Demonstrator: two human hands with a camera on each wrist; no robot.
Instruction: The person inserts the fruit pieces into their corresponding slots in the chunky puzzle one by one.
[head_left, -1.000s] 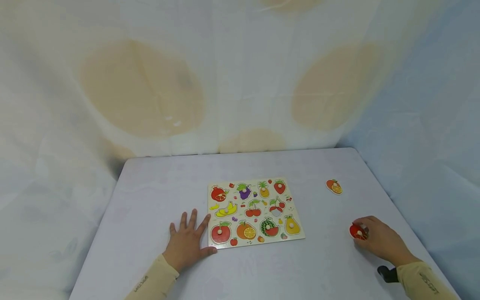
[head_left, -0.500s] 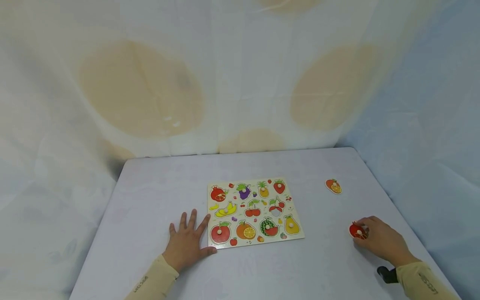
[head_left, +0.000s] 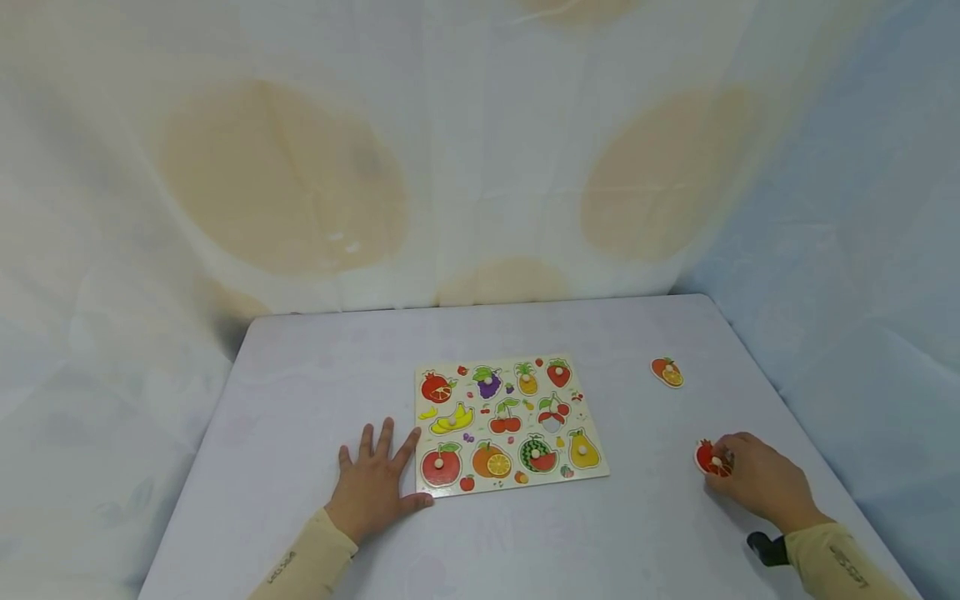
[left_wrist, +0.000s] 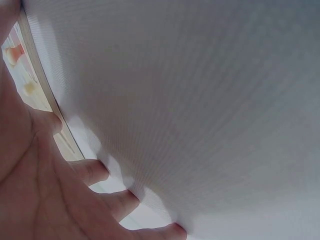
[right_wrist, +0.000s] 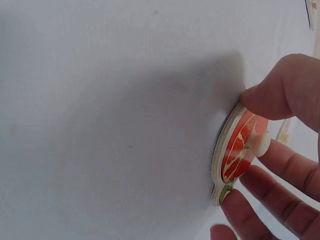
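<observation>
My left hand (head_left: 370, 493) lies with spread fingers on the table, its index fingertip and thumb at the left edge of a fruit puzzle board (head_left: 517, 490). The left wrist view shows the board's edge (left_wrist: 40, 70) beside those fingers. At the right, my right hand (head_left: 765, 483) holds a red pomegranate puzzle piece (head_left: 708, 458) low over the table. In the right wrist view, the thumb (right_wrist: 280, 95) is on one edge of the piece and the fingertips are on the other side, around its white knob (right_wrist: 260, 144). Its rim looks layered; whether it touches the table is unclear.
An orange puzzle piece (head_left: 667, 372) lies behind my right hand, right of the board. A black object (head_left: 768, 550) shows by my right sleeve. Cloth walls (head_left: 487, 167) stand behind and beside the white table (head_left: 315, 367).
The pomegranate piece has turned a little and shifted slightly left with my right hand. My left hand, the board and the orange piece stay where they were.
</observation>
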